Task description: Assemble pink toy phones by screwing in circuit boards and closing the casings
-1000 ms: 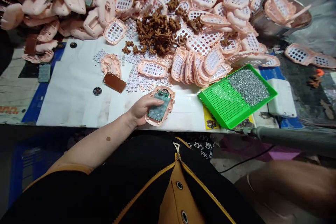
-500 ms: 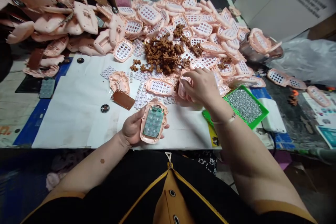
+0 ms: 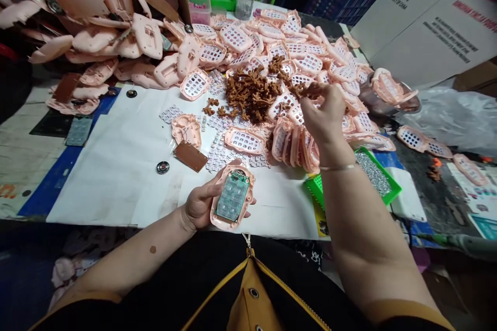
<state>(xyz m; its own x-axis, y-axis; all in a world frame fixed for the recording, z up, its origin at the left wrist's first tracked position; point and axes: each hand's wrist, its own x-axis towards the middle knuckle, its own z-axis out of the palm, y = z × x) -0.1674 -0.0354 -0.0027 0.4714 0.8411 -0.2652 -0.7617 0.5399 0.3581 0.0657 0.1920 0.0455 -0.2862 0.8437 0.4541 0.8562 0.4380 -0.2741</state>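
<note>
Working from afar, I am viewing the left hand [image 3: 202, 205] gripping a pink shell [image 3: 250, 184] over the near edge of the white-covered table [image 3: 116, 170]; the thumb is lying along one side while fingertips are showing past the other, probably because this cupped hold is keeping the shell steady, its inside facing up; the right hand [image 3: 326, 114] is hovering by the heap of brown pieces [image 3: 252, 95], fingers curling toward the thumb; I cannot tell whether they are pinching anything; other shells [image 3: 285, 142] are standing on edge in a row, presumably to save space; a green tray [image 3: 316, 186] is penning in silver bits [image 3: 373, 173]; the held shell is looking pale and knobbly-rimmed; inside, a green circuit board [image 3: 243, 179] is sitting beneath cloudy, clear keys [image 3: 231, 199].
</note>
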